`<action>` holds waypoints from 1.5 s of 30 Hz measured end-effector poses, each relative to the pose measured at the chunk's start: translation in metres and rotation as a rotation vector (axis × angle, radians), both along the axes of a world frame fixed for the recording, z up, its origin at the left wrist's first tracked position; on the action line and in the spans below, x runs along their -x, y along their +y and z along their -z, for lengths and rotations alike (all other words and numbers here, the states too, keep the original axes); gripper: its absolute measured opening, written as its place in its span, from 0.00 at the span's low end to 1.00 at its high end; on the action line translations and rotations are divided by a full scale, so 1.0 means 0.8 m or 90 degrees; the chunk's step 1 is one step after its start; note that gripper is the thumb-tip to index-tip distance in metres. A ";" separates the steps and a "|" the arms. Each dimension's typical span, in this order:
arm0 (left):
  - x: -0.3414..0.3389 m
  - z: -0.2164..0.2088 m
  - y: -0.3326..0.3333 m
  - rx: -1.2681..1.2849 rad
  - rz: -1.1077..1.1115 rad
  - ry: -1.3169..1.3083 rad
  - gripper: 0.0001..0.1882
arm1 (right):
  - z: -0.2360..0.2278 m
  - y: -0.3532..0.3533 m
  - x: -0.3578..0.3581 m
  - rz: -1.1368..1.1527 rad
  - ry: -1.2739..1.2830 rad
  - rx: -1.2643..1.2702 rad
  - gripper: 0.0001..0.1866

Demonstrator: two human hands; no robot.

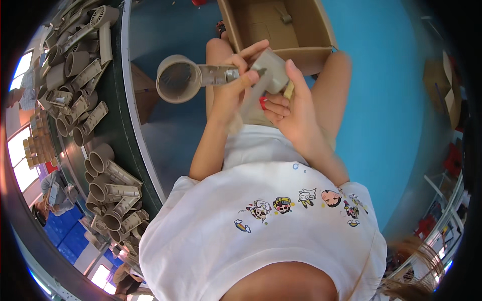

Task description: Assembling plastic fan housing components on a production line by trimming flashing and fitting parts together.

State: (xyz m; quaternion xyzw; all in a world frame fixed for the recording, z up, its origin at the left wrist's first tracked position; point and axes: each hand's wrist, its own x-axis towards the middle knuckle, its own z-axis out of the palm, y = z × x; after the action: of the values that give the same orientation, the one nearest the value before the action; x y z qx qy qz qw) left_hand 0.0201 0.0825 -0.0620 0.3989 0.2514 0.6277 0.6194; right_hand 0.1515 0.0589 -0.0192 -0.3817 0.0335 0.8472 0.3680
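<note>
My left hand (230, 94) is closed on the handle end of a beige-grey plastic hair dryer housing (213, 75), whose round barrel sticks out to the left over my lap. Next to it, a second grey housing piece (272, 69) lies between both hands, its handle-like part smeared by motion. My right hand (301, 105) grips this second piece, thumb along its side and the other fingers curled. Something small and yellowish (288, 90) shows by the right palm, and a bit of red sits at the fingers; neither is clear enough to name.
An open cardboard box (329, 27) with a small loose part inside stands beyond my knees. Along the left runs a dark green workbench (131, 155) with a pale edge, bearing piles of similar housings (108, 190). Another carton (142, 93) is under it. People appear at the far left.
</note>
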 end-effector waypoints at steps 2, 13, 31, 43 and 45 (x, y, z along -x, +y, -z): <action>0.003 0.008 -0.002 0.085 0.022 -0.010 0.13 | 0.012 0.004 0.003 -0.009 0.021 0.054 0.23; 0.000 0.024 -0.003 0.314 -0.022 -0.098 0.10 | 0.023 0.007 0.005 0.019 -0.004 0.057 0.24; 0.003 -0.008 -0.011 -0.116 0.181 -0.200 0.13 | 0.006 -0.024 -0.010 -0.036 -0.021 -0.340 0.21; 0.014 -0.001 -0.028 -0.288 0.157 -0.191 0.20 | -0.013 -0.068 -0.033 0.113 -0.354 -0.594 0.18; 0.024 -0.011 -0.032 -0.226 0.173 -0.121 0.21 | -0.012 -0.069 -0.034 0.121 -0.351 -0.610 0.18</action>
State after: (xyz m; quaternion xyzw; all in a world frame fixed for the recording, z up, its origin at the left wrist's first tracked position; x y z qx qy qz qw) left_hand 0.0008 0.0571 -0.0528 0.4710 0.0219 0.6076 0.6391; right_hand 0.1783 0.0035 -0.0097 -0.3744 -0.4184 0.5995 0.5704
